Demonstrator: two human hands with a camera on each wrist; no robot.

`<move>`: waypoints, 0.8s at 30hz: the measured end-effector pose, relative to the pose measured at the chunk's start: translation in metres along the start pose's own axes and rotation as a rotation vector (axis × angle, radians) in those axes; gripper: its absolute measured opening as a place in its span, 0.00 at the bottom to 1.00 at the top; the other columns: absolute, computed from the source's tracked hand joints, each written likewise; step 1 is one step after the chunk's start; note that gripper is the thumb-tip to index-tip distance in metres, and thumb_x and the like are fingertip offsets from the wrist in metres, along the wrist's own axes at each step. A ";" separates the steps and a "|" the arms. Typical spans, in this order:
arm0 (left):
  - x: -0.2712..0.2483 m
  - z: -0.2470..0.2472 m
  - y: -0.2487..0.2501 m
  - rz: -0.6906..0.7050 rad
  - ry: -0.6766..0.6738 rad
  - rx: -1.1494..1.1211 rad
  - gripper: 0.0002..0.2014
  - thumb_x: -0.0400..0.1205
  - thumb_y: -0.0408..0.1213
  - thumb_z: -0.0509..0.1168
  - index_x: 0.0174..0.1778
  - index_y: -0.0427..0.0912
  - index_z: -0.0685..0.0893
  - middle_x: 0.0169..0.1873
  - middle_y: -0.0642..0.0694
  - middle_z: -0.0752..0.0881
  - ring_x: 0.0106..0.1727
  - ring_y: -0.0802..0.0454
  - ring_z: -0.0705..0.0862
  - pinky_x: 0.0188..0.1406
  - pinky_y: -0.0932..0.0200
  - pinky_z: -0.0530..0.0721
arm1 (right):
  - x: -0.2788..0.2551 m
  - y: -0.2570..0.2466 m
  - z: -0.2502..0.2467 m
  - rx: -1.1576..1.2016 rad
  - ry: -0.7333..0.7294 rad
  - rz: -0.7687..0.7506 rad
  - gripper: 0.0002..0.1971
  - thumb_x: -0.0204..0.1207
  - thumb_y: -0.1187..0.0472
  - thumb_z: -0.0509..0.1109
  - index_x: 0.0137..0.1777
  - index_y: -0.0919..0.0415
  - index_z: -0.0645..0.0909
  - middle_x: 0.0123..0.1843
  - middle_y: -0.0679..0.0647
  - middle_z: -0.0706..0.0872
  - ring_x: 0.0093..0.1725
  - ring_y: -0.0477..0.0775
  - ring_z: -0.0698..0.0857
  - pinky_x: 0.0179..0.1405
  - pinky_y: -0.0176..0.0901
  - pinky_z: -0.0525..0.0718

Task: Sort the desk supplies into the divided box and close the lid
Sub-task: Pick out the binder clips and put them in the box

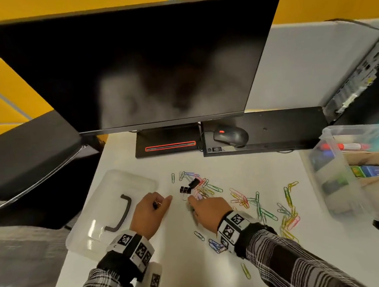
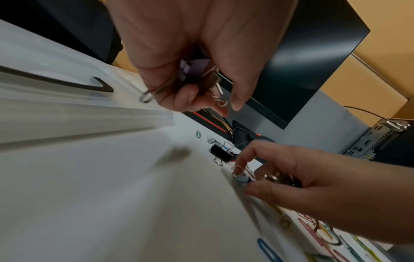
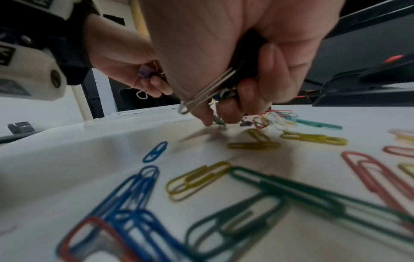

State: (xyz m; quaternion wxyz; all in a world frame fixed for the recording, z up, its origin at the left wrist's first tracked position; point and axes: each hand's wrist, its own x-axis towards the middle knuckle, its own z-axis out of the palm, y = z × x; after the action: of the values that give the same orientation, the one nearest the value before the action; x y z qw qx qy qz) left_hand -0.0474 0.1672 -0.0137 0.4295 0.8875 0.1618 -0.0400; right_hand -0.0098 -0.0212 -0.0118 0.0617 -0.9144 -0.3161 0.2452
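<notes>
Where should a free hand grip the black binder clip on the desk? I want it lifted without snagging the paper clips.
Judging from its pose, pinch the black binder clip across its dark body from above, fingers on the two flat sides. It lies on the white desk among loose paper clips, so a top-down pinch should avoid raking them.

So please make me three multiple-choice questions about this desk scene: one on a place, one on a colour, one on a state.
1. Where does the clear lid lie?
A. beside the left hand
B. on the mouse
C. on the supply box

2. What colour is the binder clip in the left hand?
A. red
B. purple
C. green

3. What is the right hand doing?
A. lying flat and empty
B. gripping binder clips
C. holding the mouse

Answers: 1 A, the head view shows it flat next to that hand. 2 B, the left wrist view shows purple. 3 B, curled fingers hold wire handles.
</notes>
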 end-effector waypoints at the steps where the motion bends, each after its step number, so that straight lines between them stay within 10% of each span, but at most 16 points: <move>1: 0.000 0.001 0.001 0.000 0.006 0.017 0.16 0.80 0.46 0.66 0.29 0.42 0.80 0.28 0.50 0.79 0.30 0.55 0.76 0.33 0.63 0.71 | 0.001 -0.001 0.002 -0.027 -0.011 -0.009 0.17 0.81 0.64 0.55 0.69 0.58 0.62 0.41 0.58 0.83 0.35 0.60 0.80 0.33 0.48 0.76; 6: 0.011 0.006 0.003 0.011 -0.050 0.079 0.19 0.85 0.45 0.59 0.28 0.46 0.81 0.29 0.52 0.83 0.32 0.58 0.80 0.38 0.60 0.72 | 0.007 -0.007 0.006 -0.098 -0.019 -0.047 0.21 0.79 0.67 0.57 0.71 0.60 0.60 0.36 0.59 0.76 0.31 0.59 0.75 0.27 0.47 0.71; 9: 0.022 0.006 0.001 0.063 -0.115 0.143 0.10 0.86 0.41 0.56 0.54 0.49 0.82 0.36 0.48 0.86 0.37 0.51 0.83 0.40 0.57 0.78 | 0.007 -0.002 0.004 0.109 -0.015 0.005 0.13 0.82 0.57 0.54 0.64 0.59 0.65 0.40 0.59 0.83 0.32 0.57 0.76 0.28 0.44 0.73; 13: 0.029 0.007 0.011 0.241 -0.306 0.425 0.19 0.87 0.44 0.53 0.75 0.53 0.65 0.42 0.45 0.86 0.41 0.48 0.83 0.40 0.56 0.76 | -0.007 0.015 -0.004 0.959 -0.042 0.119 0.08 0.83 0.53 0.53 0.50 0.54 0.71 0.31 0.48 0.76 0.24 0.47 0.70 0.23 0.38 0.70; 18: 0.043 0.014 0.029 0.276 -0.394 0.619 0.18 0.87 0.44 0.52 0.74 0.51 0.66 0.60 0.43 0.85 0.55 0.43 0.85 0.51 0.52 0.80 | -0.034 0.037 -0.022 1.947 -0.138 0.046 0.06 0.69 0.61 0.58 0.41 0.62 0.74 0.25 0.52 0.73 0.17 0.45 0.63 0.13 0.32 0.55; 24: 0.050 0.026 0.032 0.325 -0.442 0.794 0.08 0.87 0.39 0.52 0.58 0.43 0.73 0.53 0.44 0.83 0.46 0.42 0.84 0.41 0.52 0.78 | -0.021 0.040 -0.026 1.432 0.112 0.291 0.18 0.81 0.53 0.61 0.30 0.59 0.77 0.25 0.51 0.73 0.20 0.47 0.65 0.16 0.34 0.60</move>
State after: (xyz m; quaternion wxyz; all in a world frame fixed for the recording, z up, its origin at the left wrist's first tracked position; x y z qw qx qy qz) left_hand 0.0121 0.1414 -0.0166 0.0825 0.9670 -0.1017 -0.2186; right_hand 0.0102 -0.0643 0.0090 0.6269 -0.6941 0.0499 0.3503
